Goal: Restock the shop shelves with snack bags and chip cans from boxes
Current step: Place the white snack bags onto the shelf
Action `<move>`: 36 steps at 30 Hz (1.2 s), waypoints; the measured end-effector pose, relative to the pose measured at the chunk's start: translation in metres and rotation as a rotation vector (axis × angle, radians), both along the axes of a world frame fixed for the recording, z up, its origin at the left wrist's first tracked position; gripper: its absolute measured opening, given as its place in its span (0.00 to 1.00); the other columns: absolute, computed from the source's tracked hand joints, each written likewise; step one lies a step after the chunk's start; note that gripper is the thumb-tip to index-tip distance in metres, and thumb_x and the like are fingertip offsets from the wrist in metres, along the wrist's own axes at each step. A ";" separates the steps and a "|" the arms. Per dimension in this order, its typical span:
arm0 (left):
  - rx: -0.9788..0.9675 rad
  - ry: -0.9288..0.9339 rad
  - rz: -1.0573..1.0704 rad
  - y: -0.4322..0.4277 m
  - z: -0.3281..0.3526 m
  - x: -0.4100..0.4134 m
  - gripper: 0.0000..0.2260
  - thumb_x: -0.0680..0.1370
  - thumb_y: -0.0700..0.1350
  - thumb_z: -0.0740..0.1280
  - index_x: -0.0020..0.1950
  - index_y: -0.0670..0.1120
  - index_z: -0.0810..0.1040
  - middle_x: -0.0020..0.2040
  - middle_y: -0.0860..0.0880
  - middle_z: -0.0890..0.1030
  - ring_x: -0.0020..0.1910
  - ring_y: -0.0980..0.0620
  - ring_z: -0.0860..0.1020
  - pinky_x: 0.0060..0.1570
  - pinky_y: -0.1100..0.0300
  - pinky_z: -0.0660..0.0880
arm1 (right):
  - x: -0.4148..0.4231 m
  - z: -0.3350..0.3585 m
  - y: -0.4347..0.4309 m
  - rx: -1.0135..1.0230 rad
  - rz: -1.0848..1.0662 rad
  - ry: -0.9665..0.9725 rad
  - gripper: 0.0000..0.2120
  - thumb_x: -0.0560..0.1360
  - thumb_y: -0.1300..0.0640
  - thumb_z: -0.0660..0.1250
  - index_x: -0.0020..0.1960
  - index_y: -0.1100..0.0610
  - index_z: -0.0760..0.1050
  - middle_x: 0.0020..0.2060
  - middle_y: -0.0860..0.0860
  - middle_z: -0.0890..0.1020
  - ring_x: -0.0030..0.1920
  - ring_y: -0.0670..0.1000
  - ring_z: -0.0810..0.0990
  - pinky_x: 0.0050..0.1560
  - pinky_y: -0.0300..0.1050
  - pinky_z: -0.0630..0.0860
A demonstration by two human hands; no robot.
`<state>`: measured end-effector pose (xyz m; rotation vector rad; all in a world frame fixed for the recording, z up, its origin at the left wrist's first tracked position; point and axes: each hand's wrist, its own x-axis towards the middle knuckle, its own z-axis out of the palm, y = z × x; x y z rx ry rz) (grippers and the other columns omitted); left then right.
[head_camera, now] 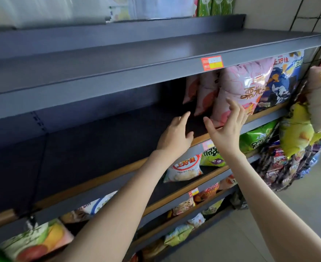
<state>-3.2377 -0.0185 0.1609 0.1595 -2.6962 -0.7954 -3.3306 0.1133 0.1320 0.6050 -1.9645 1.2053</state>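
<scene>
Grey shop shelving [91, 152] runs across in front of me. My left hand [174, 134] hovers flat over the middle shelf, fingers straight, holding nothing. My right hand [228, 127] is spread open, empty, against the upright pink snack bags [239, 87] at the shelf's right end.

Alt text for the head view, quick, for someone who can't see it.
The left hand and right hand, both open, reach toward upright pink snack bags at the right end of a grey shelf. A blue bag stands beside them.
</scene>
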 end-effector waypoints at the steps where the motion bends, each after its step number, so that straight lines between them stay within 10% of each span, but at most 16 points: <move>1: 0.015 0.039 0.017 -0.006 -0.004 0.018 0.26 0.81 0.45 0.63 0.78 0.50 0.59 0.73 0.47 0.66 0.68 0.46 0.70 0.60 0.54 0.70 | 0.018 -0.005 -0.013 0.032 0.063 0.005 0.30 0.72 0.50 0.69 0.67 0.65 0.67 0.61 0.60 0.72 0.62 0.54 0.66 0.66 0.49 0.61; 12: -0.141 0.509 0.407 -0.115 -0.106 0.284 0.15 0.76 0.36 0.66 0.63 0.38 0.76 0.62 0.42 0.77 0.62 0.49 0.73 0.66 0.61 0.66 | 0.250 -0.085 -0.154 0.295 0.567 0.117 0.21 0.75 0.52 0.63 0.66 0.56 0.67 0.63 0.52 0.71 0.61 0.56 0.70 0.64 0.56 0.61; 20: 0.263 -0.019 0.833 -0.156 -0.222 0.470 0.21 0.80 0.42 0.64 0.74 0.45 0.67 0.66 0.44 0.72 0.62 0.46 0.73 0.55 0.55 0.74 | 0.403 -0.178 -0.205 0.682 1.046 -0.280 0.20 0.78 0.51 0.63 0.67 0.58 0.69 0.56 0.54 0.75 0.57 0.54 0.71 0.58 0.44 0.68; 27: 0.638 -0.429 1.044 -0.142 -0.323 0.574 0.27 0.82 0.46 0.61 0.79 0.54 0.54 0.75 0.47 0.63 0.64 0.47 0.73 0.51 0.58 0.75 | 0.450 -0.315 -0.218 1.311 0.918 -1.024 0.32 0.77 0.45 0.66 0.75 0.56 0.60 0.71 0.51 0.65 0.70 0.55 0.65 0.65 0.49 0.66; 31: 0.713 -0.527 1.042 -0.132 -0.368 0.592 0.29 0.82 0.46 0.61 0.79 0.57 0.50 0.75 0.47 0.63 0.66 0.46 0.71 0.48 0.61 0.71 | 0.460 -0.398 -0.217 1.409 0.829 -1.260 0.35 0.61 0.25 0.69 0.59 0.44 0.68 0.53 0.41 0.70 0.50 0.48 0.73 0.52 0.53 0.68; 33: 0.722 -0.567 1.038 -0.127 -0.391 0.595 0.30 0.82 0.45 0.61 0.80 0.56 0.50 0.74 0.48 0.63 0.66 0.46 0.71 0.49 0.61 0.70 | 0.472 -0.422 -0.221 1.429 0.779 -1.326 0.44 0.70 0.36 0.71 0.77 0.50 0.54 0.74 0.50 0.60 0.70 0.58 0.66 0.62 0.55 0.68; 36: 0.725 -0.609 1.039 -0.122 -0.424 0.598 0.31 0.82 0.46 0.62 0.79 0.59 0.48 0.76 0.48 0.61 0.62 0.45 0.76 0.48 0.54 0.77 | 0.483 -0.463 -0.227 1.325 0.707 -1.425 0.53 0.71 0.45 0.74 0.79 0.53 0.39 0.78 0.54 0.45 0.76 0.60 0.54 0.67 0.57 0.67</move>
